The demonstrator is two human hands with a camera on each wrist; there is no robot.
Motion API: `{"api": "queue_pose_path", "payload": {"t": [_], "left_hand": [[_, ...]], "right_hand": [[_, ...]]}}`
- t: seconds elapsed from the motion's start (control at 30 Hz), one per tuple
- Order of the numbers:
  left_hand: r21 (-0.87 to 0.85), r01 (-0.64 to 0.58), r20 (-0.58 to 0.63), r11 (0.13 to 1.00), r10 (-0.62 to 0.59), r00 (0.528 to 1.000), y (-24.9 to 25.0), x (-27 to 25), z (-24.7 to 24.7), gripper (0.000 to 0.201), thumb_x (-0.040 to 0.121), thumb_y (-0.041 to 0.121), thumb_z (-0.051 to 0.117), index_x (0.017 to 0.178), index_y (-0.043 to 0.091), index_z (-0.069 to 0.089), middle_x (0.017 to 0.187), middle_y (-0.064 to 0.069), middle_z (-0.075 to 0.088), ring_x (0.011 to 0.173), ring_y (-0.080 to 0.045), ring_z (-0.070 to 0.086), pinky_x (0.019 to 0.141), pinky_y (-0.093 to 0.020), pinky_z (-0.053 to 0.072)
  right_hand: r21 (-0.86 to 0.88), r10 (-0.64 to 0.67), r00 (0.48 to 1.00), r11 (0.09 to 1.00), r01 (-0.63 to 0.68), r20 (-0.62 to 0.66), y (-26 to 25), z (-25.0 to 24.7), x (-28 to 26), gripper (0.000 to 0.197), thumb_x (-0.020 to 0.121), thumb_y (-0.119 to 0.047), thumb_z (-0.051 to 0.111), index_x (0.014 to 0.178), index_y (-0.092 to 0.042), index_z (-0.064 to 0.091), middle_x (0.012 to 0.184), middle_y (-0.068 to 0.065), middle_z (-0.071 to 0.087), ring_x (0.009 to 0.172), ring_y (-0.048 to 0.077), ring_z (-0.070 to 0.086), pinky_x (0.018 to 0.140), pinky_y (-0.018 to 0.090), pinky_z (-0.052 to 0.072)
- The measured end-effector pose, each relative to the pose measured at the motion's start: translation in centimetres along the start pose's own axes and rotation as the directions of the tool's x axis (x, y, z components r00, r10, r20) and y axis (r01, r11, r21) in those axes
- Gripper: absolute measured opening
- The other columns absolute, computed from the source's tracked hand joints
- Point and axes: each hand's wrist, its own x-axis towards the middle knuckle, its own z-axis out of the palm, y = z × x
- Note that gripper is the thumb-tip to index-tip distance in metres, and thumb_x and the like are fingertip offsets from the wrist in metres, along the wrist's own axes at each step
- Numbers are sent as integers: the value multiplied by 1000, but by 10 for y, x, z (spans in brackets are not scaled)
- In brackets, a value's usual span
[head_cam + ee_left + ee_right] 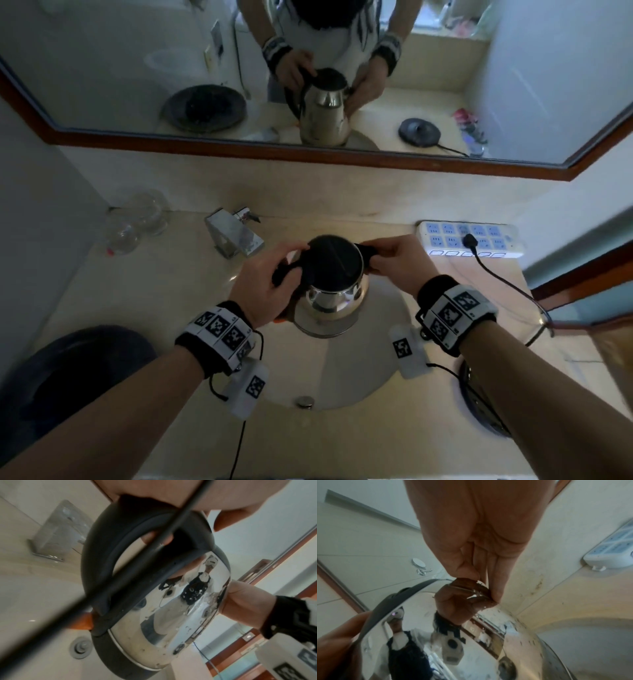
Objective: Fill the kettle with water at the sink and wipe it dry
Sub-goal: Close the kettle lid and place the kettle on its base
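The kettle (334, 294) hangs upright over the sink (370, 370), its long axis vertical, the lid closed on top. Its black handle (287, 270) points to about 9 o'clock and its spout to 3 o'clock. The left hand (265, 286) grasps the handle; the right hand (397, 262) pinches the spout edge. The faucet (234, 236) stands near at 11 o'clock, the power strip (471, 240) at 2 o'clock by the wall. Open counter (113, 301) lies at 9 o'clock, a dark basin (68, 380) at 8 o'clock.

Kettle (330, 294) over the sink (373, 377); faucet (234, 236) behind-left; power strip (471, 238) behind-right.
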Motion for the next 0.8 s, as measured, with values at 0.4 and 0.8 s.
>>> {"api": "queue_pose_path", "payload": {"t": [0.4, 0.8], "left_hand": [[-32, -5, -70, 999, 3, 998, 87, 59, 64, 33, 99, 29, 31, 89, 9, 55, 65, 2, 53, 56, -23, 54, 55, -28, 38], [-145, 78, 110, 986, -62, 992, 163, 58, 199, 47, 94, 14, 50, 50, 10, 35, 43, 2, 30, 44, -15, 30, 50, -24, 20]], "right_hand": [[68, 51, 894, 997, -22, -446, -28, -87, -98, 47, 76, 13, 51, 78, -26, 77, 75, 4, 76, 80, 27, 73, 84, 38, 59], [71, 176, 733, 982, -172, -657, 67, -185, -172, 32, 68, -6, 56, 82, -24, 78, 75, 0, 77, 77, 18, 74, 80, 38, 60]]}}
